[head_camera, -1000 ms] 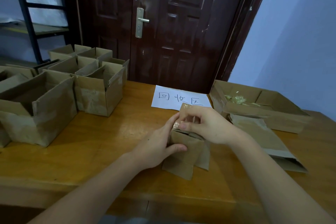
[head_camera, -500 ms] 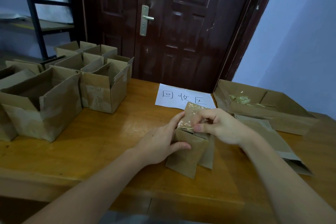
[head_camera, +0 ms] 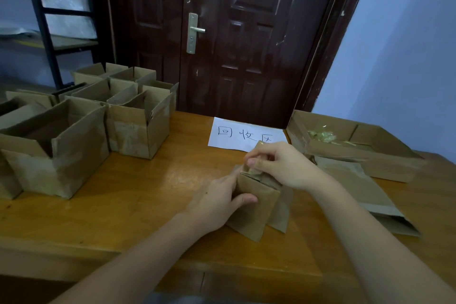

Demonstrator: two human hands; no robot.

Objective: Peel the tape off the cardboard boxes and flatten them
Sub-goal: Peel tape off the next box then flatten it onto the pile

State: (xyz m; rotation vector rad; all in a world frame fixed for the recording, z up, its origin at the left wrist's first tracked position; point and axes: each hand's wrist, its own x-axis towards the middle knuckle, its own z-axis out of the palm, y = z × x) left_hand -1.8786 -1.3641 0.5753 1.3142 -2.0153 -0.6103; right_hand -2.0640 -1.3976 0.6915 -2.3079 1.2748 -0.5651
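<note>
A small brown cardboard box [head_camera: 256, 210] stands on the wooden table [head_camera: 138, 195] in front of me, its flaps hanging down. My left hand [head_camera: 217, 201] grips its left side, thumb across the front face. My right hand [head_camera: 281, 168] is over the top edge, its fingers pinching a crumpled strip of clear tape [head_camera: 254, 173] at the box's top. The top of the box is mostly hidden under my right hand.
Several open cardboard boxes [head_camera: 74, 140] crowd the table's left side. A white paper sign [head_camera: 237, 134] lies behind the box. At the right, a shallow box [head_camera: 385, 155] holds wadded tape [head_camera: 322, 135], with flattened cardboard [head_camera: 357, 185] in front of it. A dark door stands behind.
My right hand has shifted slightly left along the box's top edge with the tape pinched. My left hand keeps the same grip on the box.
</note>
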